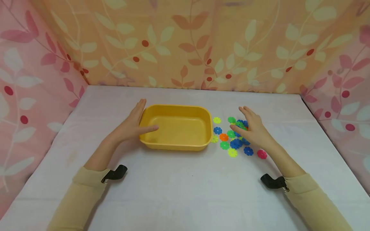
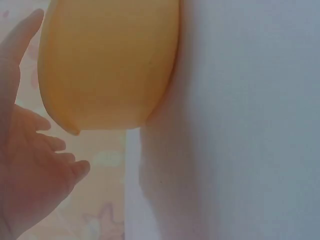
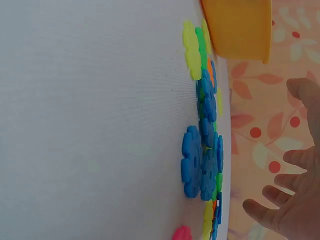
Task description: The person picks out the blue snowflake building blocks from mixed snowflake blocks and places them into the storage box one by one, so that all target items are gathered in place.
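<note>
A yellow plastic basin [image 1: 179,128] stands upright on the table, with nothing inside it. At its left end is my left hand [image 1: 133,123], fingers extended and thumb spread over the near-left rim; the left wrist view shows a gap between hand and basin wall [image 2: 110,65]. Flat flower-shaped plastic discs lie scattered and partly overlapping to the right of the basin, among them blue [image 1: 236,144], green [image 1: 224,145], orange [image 1: 224,137], yellow [image 1: 232,152] and pink [image 1: 261,154]. Above the pile hovers my right hand [image 1: 255,131], fingers loosely spread and holding nothing; it hides some discs.
White cloth covers the table [image 1: 185,189]. Patterned curtains [image 1: 190,45] hang along the back and both sides. A black device [image 1: 115,173] is strapped at the left sleeve cuff, and another [image 1: 272,181] at the right.
</note>
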`<action>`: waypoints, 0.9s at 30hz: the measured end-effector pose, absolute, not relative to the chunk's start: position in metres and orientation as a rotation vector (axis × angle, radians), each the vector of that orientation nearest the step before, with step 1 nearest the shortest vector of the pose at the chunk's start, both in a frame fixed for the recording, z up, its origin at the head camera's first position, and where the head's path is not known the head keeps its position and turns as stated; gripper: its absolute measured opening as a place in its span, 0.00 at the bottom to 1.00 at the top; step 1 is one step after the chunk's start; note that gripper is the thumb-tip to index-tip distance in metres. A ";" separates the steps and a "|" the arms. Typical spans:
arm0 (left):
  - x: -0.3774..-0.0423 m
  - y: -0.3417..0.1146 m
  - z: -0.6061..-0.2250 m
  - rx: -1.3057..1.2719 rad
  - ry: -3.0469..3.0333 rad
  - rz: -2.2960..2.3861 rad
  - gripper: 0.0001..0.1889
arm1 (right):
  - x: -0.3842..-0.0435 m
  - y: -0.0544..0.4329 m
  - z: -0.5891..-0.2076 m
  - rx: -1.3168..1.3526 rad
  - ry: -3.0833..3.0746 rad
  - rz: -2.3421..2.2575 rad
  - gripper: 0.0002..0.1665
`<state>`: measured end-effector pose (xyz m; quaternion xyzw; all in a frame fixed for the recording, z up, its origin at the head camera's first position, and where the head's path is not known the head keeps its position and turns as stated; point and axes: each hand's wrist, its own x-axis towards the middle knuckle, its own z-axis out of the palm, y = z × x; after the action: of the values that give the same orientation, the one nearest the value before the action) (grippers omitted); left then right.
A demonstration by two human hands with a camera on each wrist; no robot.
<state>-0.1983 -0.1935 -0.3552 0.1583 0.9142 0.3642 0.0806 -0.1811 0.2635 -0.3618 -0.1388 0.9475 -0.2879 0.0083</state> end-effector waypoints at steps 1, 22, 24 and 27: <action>-0.197 -0.195 -0.356 0.478 2.723 1.083 0.63 | -0.180 0.264 -0.363 -0.438 2.946 -0.908 0.50; -0.188 -0.200 -0.366 0.587 2.582 1.032 0.64 | -0.167 0.279 -0.381 -0.594 2.843 -0.911 0.21; -0.188 -0.200 -0.366 0.597 2.575 1.040 0.64 | -0.165 0.281 -0.381 -0.637 2.846 -0.903 0.19; -0.188 -0.199 -0.366 0.603 2.565 1.046 0.65 | -0.162 0.284 -0.380 -0.679 2.842 -0.875 0.17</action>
<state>-0.1880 -0.1995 -0.3662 0.2101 0.8942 0.3647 0.1526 -0.1622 0.2838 -0.3797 -0.2225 0.9308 -0.2864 0.0455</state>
